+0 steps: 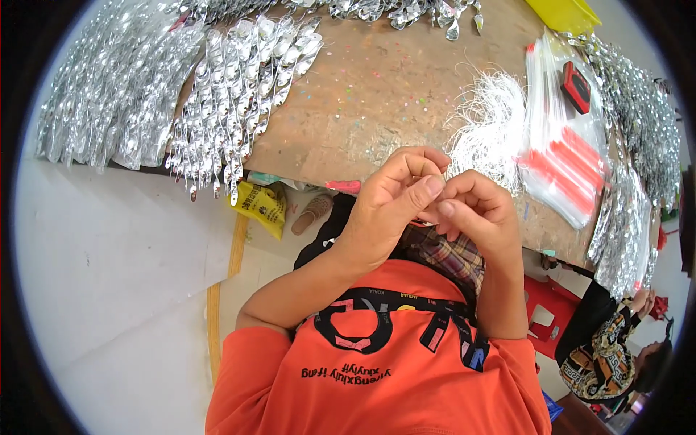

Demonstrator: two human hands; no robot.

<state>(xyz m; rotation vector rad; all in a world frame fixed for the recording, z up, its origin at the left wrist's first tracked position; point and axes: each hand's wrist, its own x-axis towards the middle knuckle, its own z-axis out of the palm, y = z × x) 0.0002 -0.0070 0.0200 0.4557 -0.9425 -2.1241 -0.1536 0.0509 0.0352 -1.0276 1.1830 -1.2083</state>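
My left hand (pixel 395 196) and my right hand (pixel 482 214) meet over the near edge of the table, the thumb and fingers of each pinched together. Whatever lies between the fingertips is too small or too hidden to name. Just beyond my right hand is a loose bundle of thin white strings (pixel 493 119) on the brown tabletop (pixel 370 101). To its right lies a stack of clear plastic bags with red ends (pixel 562 170). A small red and black box (pixel 576 87) rests on the bags.
Shiny silver twisted strips hang over the table's left edge in a nearer bunch (pixel 239 87) and a farther pile (pixel 119 94). More silver strips (pixel 634 109) line the right edge. A yellow container (pixel 565 14) stands far right. Another person (pixel 609 355) sits beside a red stool (pixel 544 312).
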